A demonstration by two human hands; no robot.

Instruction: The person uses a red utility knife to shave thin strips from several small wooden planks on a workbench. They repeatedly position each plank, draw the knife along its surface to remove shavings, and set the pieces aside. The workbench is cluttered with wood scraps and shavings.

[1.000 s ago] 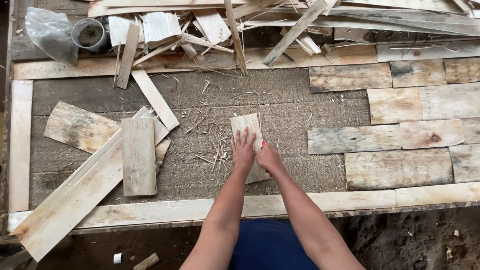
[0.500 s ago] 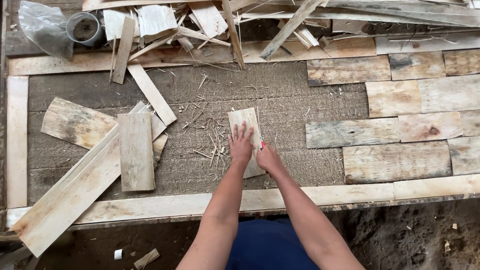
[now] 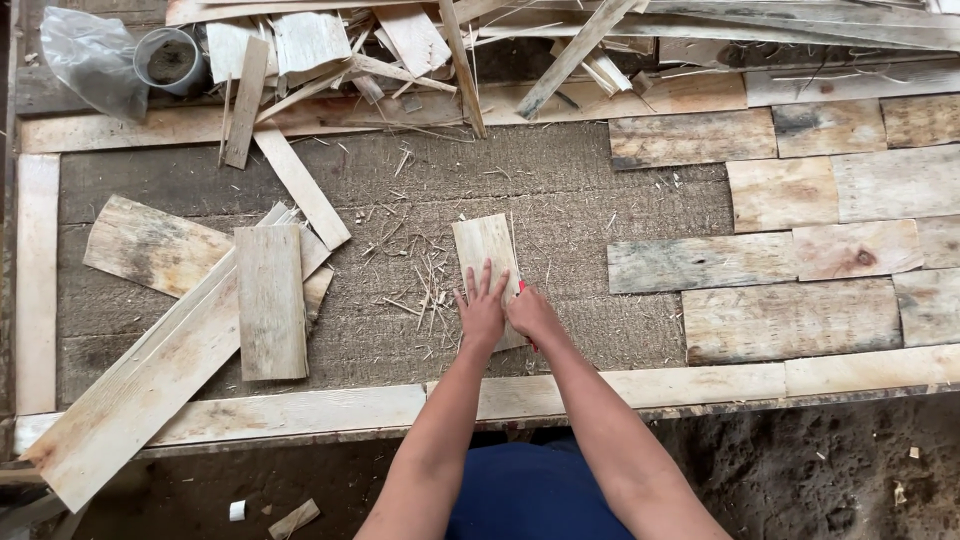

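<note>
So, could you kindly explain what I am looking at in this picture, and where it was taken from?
The camera sits on a person's head and looks down at their own two bare arms. The left hand presses flat on a small pale wooden board lying on a rough grey work surface. The right hand rests at the board's edge, gripping something red that is mostly hidden. To the right, similar wooden pieces lie fitted in rows; to the left are loose planks, and at the far edge offcuts and a small round container.
</note>
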